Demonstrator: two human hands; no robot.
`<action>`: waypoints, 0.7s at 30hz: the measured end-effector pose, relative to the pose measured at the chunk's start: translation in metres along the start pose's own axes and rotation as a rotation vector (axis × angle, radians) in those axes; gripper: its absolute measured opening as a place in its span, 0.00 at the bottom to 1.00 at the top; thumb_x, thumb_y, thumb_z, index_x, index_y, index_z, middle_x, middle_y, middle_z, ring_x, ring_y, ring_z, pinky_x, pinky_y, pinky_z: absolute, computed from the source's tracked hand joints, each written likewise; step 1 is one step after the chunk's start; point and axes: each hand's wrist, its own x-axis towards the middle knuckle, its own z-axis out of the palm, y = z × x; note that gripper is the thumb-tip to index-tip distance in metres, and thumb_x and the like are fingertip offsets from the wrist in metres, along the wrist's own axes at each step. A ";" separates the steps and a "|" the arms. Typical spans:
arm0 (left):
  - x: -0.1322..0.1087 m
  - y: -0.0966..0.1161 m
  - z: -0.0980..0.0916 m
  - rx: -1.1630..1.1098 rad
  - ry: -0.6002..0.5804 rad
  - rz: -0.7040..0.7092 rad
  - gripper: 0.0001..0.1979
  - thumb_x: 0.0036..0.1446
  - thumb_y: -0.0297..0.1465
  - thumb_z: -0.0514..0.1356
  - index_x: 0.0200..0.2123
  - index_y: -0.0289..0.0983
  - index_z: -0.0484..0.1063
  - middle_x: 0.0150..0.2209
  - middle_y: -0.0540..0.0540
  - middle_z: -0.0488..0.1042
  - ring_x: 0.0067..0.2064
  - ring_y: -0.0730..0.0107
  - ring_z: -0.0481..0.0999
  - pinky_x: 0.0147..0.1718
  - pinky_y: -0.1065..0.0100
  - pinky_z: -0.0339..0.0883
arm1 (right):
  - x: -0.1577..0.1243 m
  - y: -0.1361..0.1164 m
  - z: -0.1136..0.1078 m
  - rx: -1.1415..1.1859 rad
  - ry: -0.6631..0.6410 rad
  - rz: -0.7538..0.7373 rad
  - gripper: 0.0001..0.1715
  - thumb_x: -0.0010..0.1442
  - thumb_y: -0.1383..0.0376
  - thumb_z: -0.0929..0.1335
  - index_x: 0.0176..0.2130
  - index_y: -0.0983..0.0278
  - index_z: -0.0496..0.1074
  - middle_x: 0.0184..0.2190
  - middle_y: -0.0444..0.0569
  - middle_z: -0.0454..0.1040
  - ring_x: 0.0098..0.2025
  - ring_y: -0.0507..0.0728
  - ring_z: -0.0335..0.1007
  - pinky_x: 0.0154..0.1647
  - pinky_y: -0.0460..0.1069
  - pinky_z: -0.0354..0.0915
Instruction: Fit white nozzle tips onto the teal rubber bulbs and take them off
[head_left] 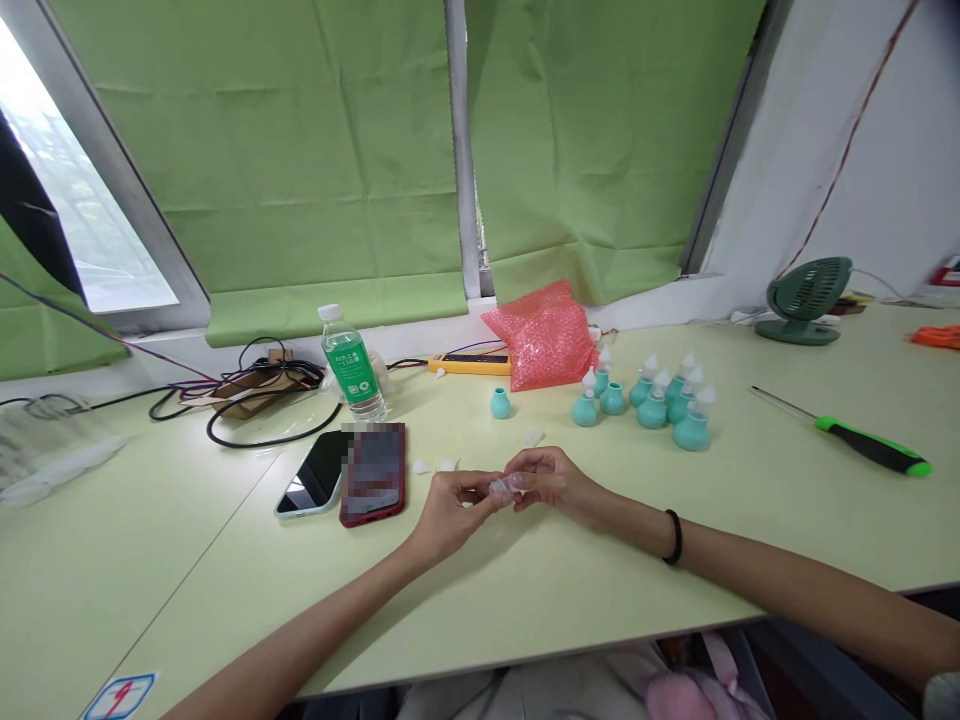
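Observation:
Above the table near its front, my left hand (448,512) and my right hand (559,486) meet, fingers pinched round a small translucent plastic piece (500,486). Fingers partly cover it, so its full shape is hidden. Behind my right hand lies a loose whitish piece (533,437), and two white cone-like pieces (421,467) rest beside my left hand. A teal bulb (500,404) with an open neck stands farther back. To its right is another open-necked bulb (612,400), among several teal bulbs (690,430) topped with white pointed tips.
Two phones (373,475) lie left of my hands, with a water bottle (352,370) behind them. Black cables (274,440), a yellow power strip (469,364) and a pink bubble-wrap bag (551,340) line the back. A screwdriver (862,440) and small fan (806,300) are at right.

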 end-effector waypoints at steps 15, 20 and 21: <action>0.001 -0.002 0.002 -0.123 -0.017 -0.058 0.16 0.47 0.38 0.55 0.33 0.31 0.72 0.21 0.47 0.69 0.22 0.77 0.64 0.21 0.74 0.63 | -0.002 0.001 0.004 -0.127 0.059 -0.111 0.14 0.44 0.59 0.68 0.28 0.68 0.68 0.22 0.45 0.68 0.22 0.49 0.64 0.24 0.48 0.67; 0.003 -0.008 0.000 -0.131 -0.004 -0.055 0.16 0.43 0.36 0.59 0.35 0.31 0.70 0.28 0.44 0.70 0.29 0.72 0.67 0.25 0.72 0.64 | 0.000 0.000 0.002 -0.152 0.039 -0.110 0.15 0.42 0.61 0.69 0.29 0.68 0.67 0.23 0.45 0.68 0.22 0.49 0.64 0.24 0.48 0.66; 0.003 -0.009 0.000 -0.123 0.000 -0.054 0.17 0.43 0.35 0.59 0.36 0.31 0.70 0.28 0.44 0.70 0.29 0.72 0.67 0.26 0.72 0.64 | 0.000 0.000 0.001 -0.156 0.046 -0.112 0.14 0.42 0.61 0.69 0.29 0.68 0.66 0.23 0.45 0.68 0.22 0.49 0.64 0.24 0.48 0.66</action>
